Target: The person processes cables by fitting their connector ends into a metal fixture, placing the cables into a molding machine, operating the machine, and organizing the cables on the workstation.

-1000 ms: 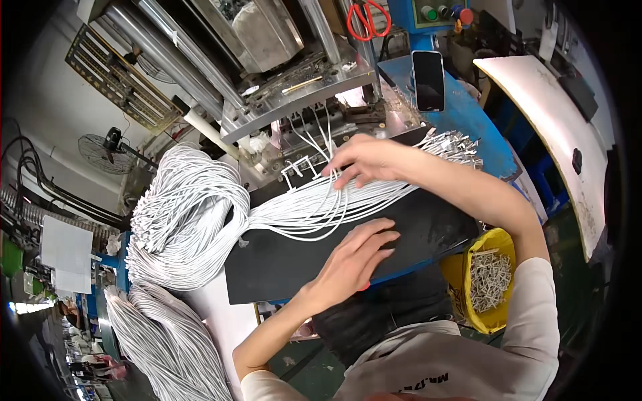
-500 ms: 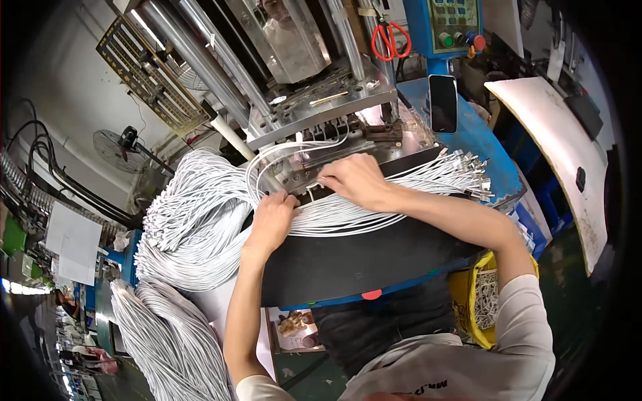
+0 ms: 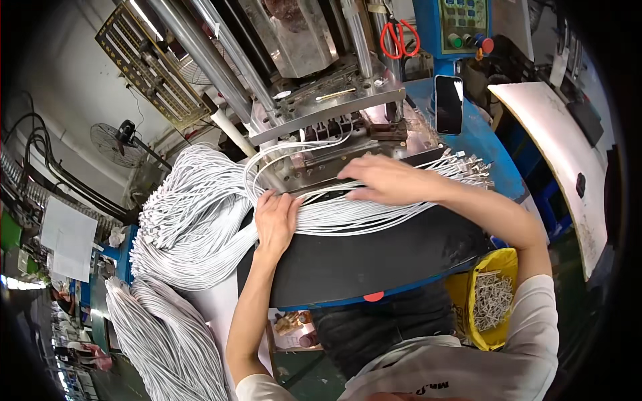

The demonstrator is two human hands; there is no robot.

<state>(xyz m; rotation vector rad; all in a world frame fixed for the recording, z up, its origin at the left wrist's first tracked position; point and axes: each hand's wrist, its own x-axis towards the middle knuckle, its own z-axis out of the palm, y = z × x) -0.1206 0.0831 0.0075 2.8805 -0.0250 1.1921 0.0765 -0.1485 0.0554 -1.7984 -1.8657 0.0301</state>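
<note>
Moved toward three o'clock, the right hand point(image 3: 388, 180) is over white cables point(image 3: 348, 220) on the worktop point(image 3: 348, 267), grip released; the left hand point(image 3: 274, 220), at nine, has a grip I cannot tell, few cables already entering the press point(image 3: 334, 101) at twelve, most outside.

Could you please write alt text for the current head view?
A person's left hand is on white cables spread across a black work surface before a metal press, while the right hand is over them, fingers apart. A large coil of cables lies to the left, and a yellow container of small pale parts is at lower right.
</note>
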